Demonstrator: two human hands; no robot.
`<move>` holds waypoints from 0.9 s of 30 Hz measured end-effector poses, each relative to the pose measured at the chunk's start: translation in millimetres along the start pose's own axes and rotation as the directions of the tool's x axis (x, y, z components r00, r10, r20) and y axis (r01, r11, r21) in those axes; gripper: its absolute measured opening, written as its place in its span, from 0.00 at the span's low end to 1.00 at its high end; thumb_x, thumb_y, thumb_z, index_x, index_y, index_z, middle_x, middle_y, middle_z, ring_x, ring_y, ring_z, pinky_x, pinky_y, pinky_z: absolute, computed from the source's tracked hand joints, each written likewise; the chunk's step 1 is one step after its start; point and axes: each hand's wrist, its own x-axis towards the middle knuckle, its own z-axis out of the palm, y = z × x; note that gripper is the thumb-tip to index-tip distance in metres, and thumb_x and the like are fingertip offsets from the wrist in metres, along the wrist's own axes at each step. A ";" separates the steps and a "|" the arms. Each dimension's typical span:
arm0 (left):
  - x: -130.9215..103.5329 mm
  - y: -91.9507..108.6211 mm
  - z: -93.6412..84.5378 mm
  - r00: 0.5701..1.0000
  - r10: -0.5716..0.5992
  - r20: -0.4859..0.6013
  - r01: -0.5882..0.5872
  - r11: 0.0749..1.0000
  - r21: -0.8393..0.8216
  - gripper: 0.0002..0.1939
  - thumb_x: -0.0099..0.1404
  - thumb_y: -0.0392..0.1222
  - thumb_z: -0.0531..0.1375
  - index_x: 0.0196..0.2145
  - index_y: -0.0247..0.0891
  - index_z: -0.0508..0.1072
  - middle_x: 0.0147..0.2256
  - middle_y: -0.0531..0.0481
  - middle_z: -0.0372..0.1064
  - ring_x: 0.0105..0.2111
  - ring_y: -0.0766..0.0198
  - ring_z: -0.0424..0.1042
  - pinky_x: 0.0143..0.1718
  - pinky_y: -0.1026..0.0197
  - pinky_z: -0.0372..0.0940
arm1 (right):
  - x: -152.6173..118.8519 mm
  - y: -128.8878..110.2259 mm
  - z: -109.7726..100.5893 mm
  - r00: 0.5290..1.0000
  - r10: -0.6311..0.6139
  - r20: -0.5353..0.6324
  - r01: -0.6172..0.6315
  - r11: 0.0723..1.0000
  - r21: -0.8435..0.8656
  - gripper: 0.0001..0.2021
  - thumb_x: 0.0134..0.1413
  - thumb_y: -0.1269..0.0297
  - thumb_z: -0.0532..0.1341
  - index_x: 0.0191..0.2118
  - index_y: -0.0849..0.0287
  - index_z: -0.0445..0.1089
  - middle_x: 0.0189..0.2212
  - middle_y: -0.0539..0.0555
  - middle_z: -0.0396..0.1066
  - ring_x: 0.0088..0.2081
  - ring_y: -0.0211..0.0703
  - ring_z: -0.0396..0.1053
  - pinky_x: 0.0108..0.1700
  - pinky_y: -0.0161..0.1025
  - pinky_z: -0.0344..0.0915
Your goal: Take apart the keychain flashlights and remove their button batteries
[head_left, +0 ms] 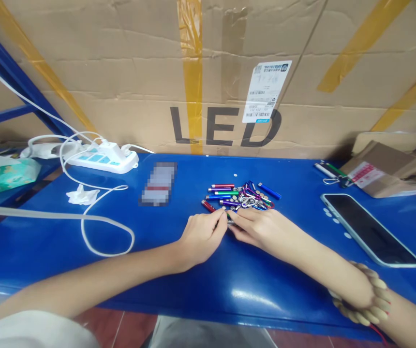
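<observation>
My left hand (205,238) and my right hand (268,231) meet over the blue table, fingertips nearly touching. Both are closed in a pinch. A small piece with a silvery glint shows between them, mostly hidden by the fingers, and its kind I cannot make out. Just beyond the fingers lies a pile of slim coloured metal tubes, like mini flashlights, among them a green tube (226,193) and a red tube (208,206). Small carabiner clips (249,200) and several coin-like discs (234,197) are mixed in. A blue tube (269,191) lies at the pile's right edge.
A phone (373,229) lies at right, near small white discs (348,235). An opened cardboard box (389,169) stands behind it, beside more tubes (329,173). A white power strip (102,160), looping cable (108,252) and crumpled tissue (82,195) occupy the left. A large carton (139,96) walls the back.
</observation>
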 end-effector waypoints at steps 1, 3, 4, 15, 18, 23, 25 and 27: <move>-0.1 -0.1 0.0 1.000 0.005 -0.001 -0.005 1.000 0.005 0.15 0.68 0.39 0.42 0.23 0.41 0.54 0.18 0.57 0.56 0.18 0.65 0.59 0.23 0.64 0.50 | -0.5 -0.2 0.4 1.000 0.004 -0.001 -0.004 1.000 0.025 0.13 0.64 0.69 0.51 0.37 0.68 0.72 0.27 0.56 0.74 0.26 0.42 0.73 0.28 0.35 0.68; -0.4 -0.4 0.1 1.000 0.022 -0.001 -0.022 1.000 0.014 0.15 0.67 0.38 0.42 0.22 0.41 0.53 0.17 0.57 0.54 0.17 0.65 0.58 0.22 0.64 0.49 | -2.3 -0.9 1.5 1.000 0.010 -0.005 -0.010 0.997 0.077 0.15 0.65 0.67 0.49 0.36 0.67 0.71 0.26 0.56 0.73 0.26 0.42 0.73 0.27 0.35 0.68; -0.6 -0.5 0.3 0.999 0.035 0.000 -0.035 0.999 0.018 0.15 0.67 0.38 0.42 0.22 0.41 0.53 0.17 0.57 0.54 0.17 0.66 0.58 0.22 0.64 0.49 | -3.5 -1.3 2.1 1.000 0.015 -0.012 -0.013 0.995 0.097 0.17 0.66 0.66 0.47 0.36 0.67 0.71 0.25 0.56 0.72 0.25 0.41 0.72 0.26 0.35 0.67; -4.9 -2.2 3.1 0.987 0.160 0.017 -0.160 0.987 0.030 0.15 0.68 0.39 0.40 0.24 0.40 0.56 0.19 0.54 0.61 0.17 0.64 0.63 0.23 0.63 0.50 | -10.2 -6.4 4.3 0.984 0.180 0.010 -0.171 0.919 0.355 0.18 0.67 0.63 0.46 0.35 0.63 0.70 0.24 0.53 0.69 0.25 0.38 0.69 0.28 0.34 0.67; -4.0 -1.7 2.1 0.987 0.159 0.021 -0.159 0.987 0.008 0.14 0.68 0.39 0.40 0.24 0.40 0.55 0.19 0.54 0.60 0.18 0.64 0.63 0.23 0.64 0.51 | -10.0 -6.7 3.3 0.982 0.188 -0.002 -0.172 0.906 0.387 0.18 0.67 0.63 0.46 0.35 0.65 0.71 0.23 0.53 0.69 0.25 0.38 0.69 0.28 0.33 0.66; -2.7 0.1 -0.7 0.992 0.122 0.022 -0.121 0.992 -0.043 0.15 0.68 0.40 0.41 0.24 0.40 0.55 0.19 0.56 0.58 0.17 0.66 0.61 0.23 0.65 0.52 | -10.7 -4.7 4.7 0.978 0.206 -0.026 -0.179 0.900 0.398 0.19 0.67 0.64 0.47 0.35 0.67 0.72 0.23 0.53 0.69 0.24 0.38 0.69 0.27 0.34 0.67; -2.2 0.7 -1.9 0.993 0.114 0.026 -0.112 0.992 -0.062 0.14 0.69 0.41 0.42 0.25 0.40 0.56 0.19 0.57 0.57 0.18 0.66 0.60 0.23 0.65 0.53 | -12.3 -1.9 6.2 0.975 0.219 -0.043 -0.184 0.896 0.403 0.18 0.66 0.64 0.47 0.37 0.66 0.72 0.25 0.54 0.70 0.26 0.39 0.70 0.29 0.34 0.68; -1.5 1.3 -3.1 0.994 0.103 0.034 -0.100 0.992 -0.080 0.13 0.69 0.41 0.41 0.29 0.40 0.59 0.19 0.58 0.57 0.17 0.67 0.60 0.23 0.66 0.53 | -14.6 2.4 7.5 0.965 0.252 -0.074 -0.205 0.899 0.387 0.16 0.66 0.64 0.49 0.40 0.65 0.72 0.28 0.56 0.73 0.29 0.40 0.72 0.31 0.35 0.70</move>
